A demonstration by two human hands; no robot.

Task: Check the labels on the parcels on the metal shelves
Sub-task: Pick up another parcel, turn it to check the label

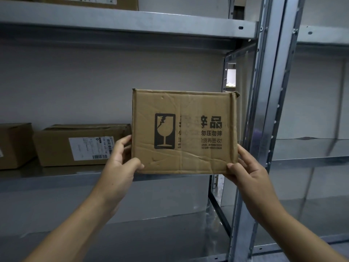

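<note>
**Holding a fragile parcel clear of the shelf by its bottom corners**

The metal shelves (pixel 56 178) are where a slip would end. The held parcel (pixel 184 131) is lifted in front of the middle shelf, upright, with nothing under it. A steel upright (pixel 264 110) stands just beside its right edge, so a careless swing to that side could knock the already frayed top corner.

The face turned to the camera shows only printed warnings and no shipping label. The label to be checked is probably on another side. Turning the parcel over is the riskiest move from here, since both grips would have to shift at once.

A labelled parcel (pixel 79 146) sits on the shelf close to the left of the held one. Setting the box back without looking could push it along or cover its white label (pixel 88 148).

The left hand (pixel 120 161) pinches the lower left corner, with the thumb on the front and the fingers curled up the side edge. The right hand (pixel 247 171) pinches the lower right corner in the same way. The grip is low and the cardboard there is creased and soft, so the box could tip forward.

The broken-glass mark (pixel 164 131) suggests the contents would not survive a drop.
</note>
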